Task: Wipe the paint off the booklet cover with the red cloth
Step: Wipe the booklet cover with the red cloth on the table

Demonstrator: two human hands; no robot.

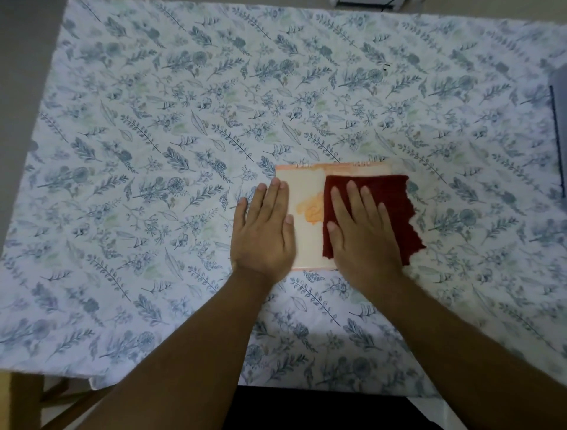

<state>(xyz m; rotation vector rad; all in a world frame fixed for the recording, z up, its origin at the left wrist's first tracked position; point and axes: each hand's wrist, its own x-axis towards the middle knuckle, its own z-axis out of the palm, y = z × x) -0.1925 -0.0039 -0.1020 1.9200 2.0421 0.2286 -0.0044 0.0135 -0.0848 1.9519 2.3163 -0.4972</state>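
A cream spiral-bound booklet [306,187] lies flat on the table, its wire binding along the far edge. An orange paint smear [310,211] marks the middle of its cover. The dark red cloth [389,199] is spread over the booklet's right half and hangs past its right edge. My right hand [362,233] lies flat on the cloth, fingers spread, pressing it down. Flat on the booklet's left edge rests my left hand [264,230], half on the cover and half on the tablecloth, holding nothing.
A white tablecloth [153,138] printed with blue leaves covers the whole table. A grey object with a dark edge [558,138] sits at the far right. A white item [368,3] peeks in at the far edge. Wooden legs [46,396] show at the lower left.
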